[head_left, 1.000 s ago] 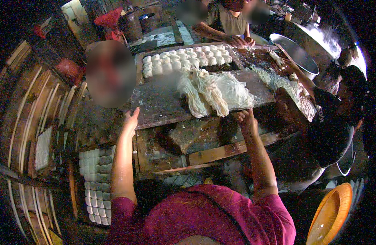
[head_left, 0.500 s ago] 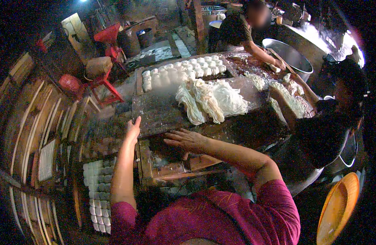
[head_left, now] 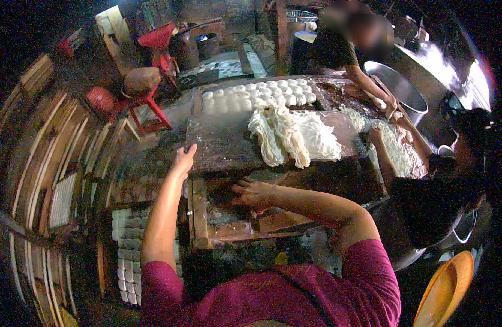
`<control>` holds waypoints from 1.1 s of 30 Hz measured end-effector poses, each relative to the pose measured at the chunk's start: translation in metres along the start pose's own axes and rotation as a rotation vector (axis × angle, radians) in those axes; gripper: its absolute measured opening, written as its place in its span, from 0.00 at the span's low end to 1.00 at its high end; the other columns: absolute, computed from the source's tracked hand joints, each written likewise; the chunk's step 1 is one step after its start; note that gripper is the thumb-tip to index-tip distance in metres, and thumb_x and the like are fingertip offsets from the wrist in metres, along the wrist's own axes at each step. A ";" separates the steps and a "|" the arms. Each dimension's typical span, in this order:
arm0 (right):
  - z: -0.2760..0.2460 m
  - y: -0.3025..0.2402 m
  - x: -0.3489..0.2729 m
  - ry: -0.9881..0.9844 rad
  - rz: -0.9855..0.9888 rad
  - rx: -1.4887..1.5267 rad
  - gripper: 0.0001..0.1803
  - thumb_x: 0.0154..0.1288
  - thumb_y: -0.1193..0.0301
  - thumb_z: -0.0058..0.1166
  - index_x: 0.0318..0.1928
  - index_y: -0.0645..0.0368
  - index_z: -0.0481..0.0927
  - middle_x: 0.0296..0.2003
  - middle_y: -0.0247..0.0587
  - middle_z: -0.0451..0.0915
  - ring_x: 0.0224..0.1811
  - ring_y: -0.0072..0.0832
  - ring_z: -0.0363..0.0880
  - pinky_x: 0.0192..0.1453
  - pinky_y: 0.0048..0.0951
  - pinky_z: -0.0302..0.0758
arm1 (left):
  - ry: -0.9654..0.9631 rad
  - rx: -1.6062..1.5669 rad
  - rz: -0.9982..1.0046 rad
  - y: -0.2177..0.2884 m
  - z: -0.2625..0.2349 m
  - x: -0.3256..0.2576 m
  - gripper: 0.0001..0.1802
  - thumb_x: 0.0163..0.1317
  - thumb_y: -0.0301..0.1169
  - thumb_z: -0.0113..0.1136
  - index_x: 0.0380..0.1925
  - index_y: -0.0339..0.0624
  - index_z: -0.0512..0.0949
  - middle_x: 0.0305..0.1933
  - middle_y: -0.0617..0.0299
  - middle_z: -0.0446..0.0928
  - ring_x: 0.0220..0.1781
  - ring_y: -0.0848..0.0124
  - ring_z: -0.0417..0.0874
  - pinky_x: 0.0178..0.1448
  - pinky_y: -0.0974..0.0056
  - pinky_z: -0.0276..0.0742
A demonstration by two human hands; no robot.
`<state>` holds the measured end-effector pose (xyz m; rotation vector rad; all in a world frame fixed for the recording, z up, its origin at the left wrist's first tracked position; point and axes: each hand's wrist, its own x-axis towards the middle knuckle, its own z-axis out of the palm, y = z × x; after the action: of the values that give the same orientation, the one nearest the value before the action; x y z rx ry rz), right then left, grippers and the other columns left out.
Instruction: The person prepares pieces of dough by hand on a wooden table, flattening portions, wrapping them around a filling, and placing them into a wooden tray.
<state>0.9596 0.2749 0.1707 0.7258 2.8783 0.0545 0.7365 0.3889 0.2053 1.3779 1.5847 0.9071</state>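
Dark brown, flour-dusted wooden board (head_left: pixel 221 144) is lying right in front of me, basically filling the near side of the workspace. Big round silvery metal tub (head_left: pixel 399 90) is standing past its far right end, so yeah, kinda crowded. Rows of white, rounded dough-like lumps (head_left: pixel 286 90) are sitting just beyond the board, and a crumpled cream-white cloth (head_left: pixel 278 133) is sprawling over its right half. My right hand (head_left: pixel 255 193) is reaching across near the board's front edge, fingers spreading loosely; can't tell if it's touching anything. My left hand (head_left: pixel 183 159) is staying by the front left corner, thumb sticking up; can't tell if it's gripping.
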 end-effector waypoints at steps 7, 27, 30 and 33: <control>-0.012 -0.011 0.003 0.134 0.072 0.085 0.45 0.31 0.55 0.68 0.57 0.41 0.66 0.55 0.48 0.60 0.56 0.47 0.59 0.59 0.49 0.59 | -0.066 0.058 -0.010 -0.038 -0.012 0.045 0.45 0.55 0.56 0.51 0.62 0.35 0.51 0.65 0.45 0.53 0.67 0.53 0.54 0.65 0.49 0.52; -0.050 -0.039 0.052 0.494 0.379 0.312 0.48 0.26 0.65 0.67 0.58 0.45 0.65 0.52 0.52 0.59 0.54 0.47 0.59 0.55 0.45 0.60 | -0.233 0.525 0.024 -0.062 -0.039 0.111 0.45 0.54 0.56 0.51 0.58 0.25 0.55 0.62 0.39 0.57 0.64 0.53 0.59 0.65 0.56 0.56; -0.041 -0.030 0.053 0.491 0.444 0.310 0.45 0.28 0.65 0.66 0.56 0.46 0.65 0.50 0.52 0.60 0.53 0.47 0.59 0.55 0.46 0.60 | 0.179 0.358 0.310 0.010 -0.061 0.092 0.41 0.56 0.54 0.50 0.59 0.31 0.58 0.62 0.42 0.58 0.64 0.54 0.60 0.65 0.58 0.56; -0.042 -0.033 0.061 0.543 0.476 0.259 0.41 0.32 0.64 0.64 0.56 0.45 0.66 0.48 0.52 0.60 0.51 0.47 0.60 0.53 0.45 0.60 | 0.168 0.240 0.408 0.065 -0.096 0.040 0.34 0.59 0.50 0.50 0.57 0.35 0.62 0.60 0.46 0.63 0.62 0.58 0.64 0.63 0.60 0.58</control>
<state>0.8838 0.2748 0.1998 1.6637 3.1539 -0.0746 0.6721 0.4373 0.2973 1.8834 1.6042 1.1227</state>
